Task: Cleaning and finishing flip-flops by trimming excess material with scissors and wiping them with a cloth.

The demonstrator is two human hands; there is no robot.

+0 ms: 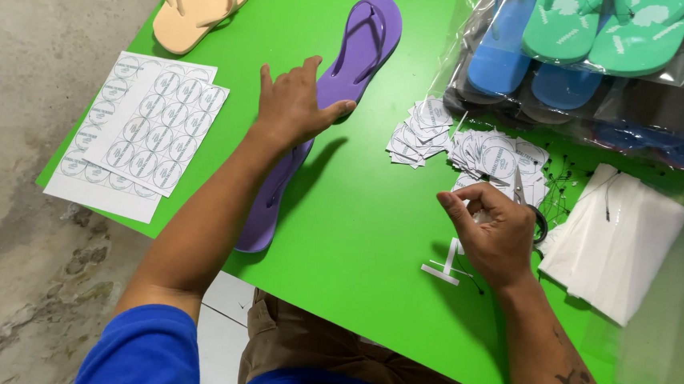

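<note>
My left hand [293,107] rests on the join of two purple flip-flops lying end to end on the green table [356,217]: the far one [364,45] and the near one [265,203], which overhangs the front edge. My right hand [496,231] has its fingers pinched together over a small round label beside a pile of cut square labels [489,154]. Scissors [530,205] lie just behind that hand. A small white plastic piece [445,265] lies near my right wrist.
Sheets of round stickers [150,126] lie at the table's left. A beige flip-flop [203,2] sits at the far left. Bagged blue and green flip-flops [593,49] are stacked far right. White folded plastic bags [616,235] lie at the right, with thin black tag pins [568,168] scattered nearby.
</note>
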